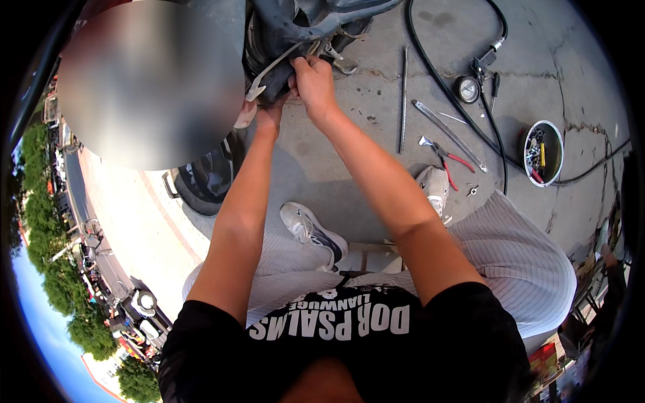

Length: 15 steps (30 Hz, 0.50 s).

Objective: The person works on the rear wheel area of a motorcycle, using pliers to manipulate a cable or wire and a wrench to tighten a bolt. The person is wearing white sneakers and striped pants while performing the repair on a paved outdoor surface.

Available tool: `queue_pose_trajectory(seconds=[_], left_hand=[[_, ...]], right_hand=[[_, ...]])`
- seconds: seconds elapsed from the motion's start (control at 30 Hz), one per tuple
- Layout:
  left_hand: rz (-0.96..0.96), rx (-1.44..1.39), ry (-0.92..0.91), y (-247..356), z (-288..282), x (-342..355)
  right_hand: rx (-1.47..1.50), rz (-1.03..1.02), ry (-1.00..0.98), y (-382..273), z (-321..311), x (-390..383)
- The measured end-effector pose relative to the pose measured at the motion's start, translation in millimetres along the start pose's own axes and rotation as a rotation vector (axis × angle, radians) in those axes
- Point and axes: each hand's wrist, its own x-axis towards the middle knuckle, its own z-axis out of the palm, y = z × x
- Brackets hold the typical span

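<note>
Left hand (271, 115) and right hand (313, 82), contents unclear, are resting at a likely heavy, rigid dark vehicle (269, 55), grippable by its curved bar (306, 31).

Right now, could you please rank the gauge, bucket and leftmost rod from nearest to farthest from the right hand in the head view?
1. Leftmost rod, right of the right hand
2. Gauge, farther right
3. Bucket, far right, lower

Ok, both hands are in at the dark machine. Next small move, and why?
I'd probably ease the right hand back slightly: it and the left hand are close together at the dark machine, and what their fingertips touch is mostly hidden from this view. A clearer look seems worthwhile before applying any force.
</note>
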Motion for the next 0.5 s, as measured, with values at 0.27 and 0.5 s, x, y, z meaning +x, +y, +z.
queue_pose_trajectory(seconds=[0.27,0.5], left_hand=[[0.143,-0.26,0.107,23.2,-6.9,-33.2],[0.234,-0.232,0.118,50.8,-20.8,-40.2]], right_hand=[[0.568,0.053,-0.338,-11.9,-1.0,-4.2],[-0.266,0.405,-0.72,53.3,-45.2,-10.5]])
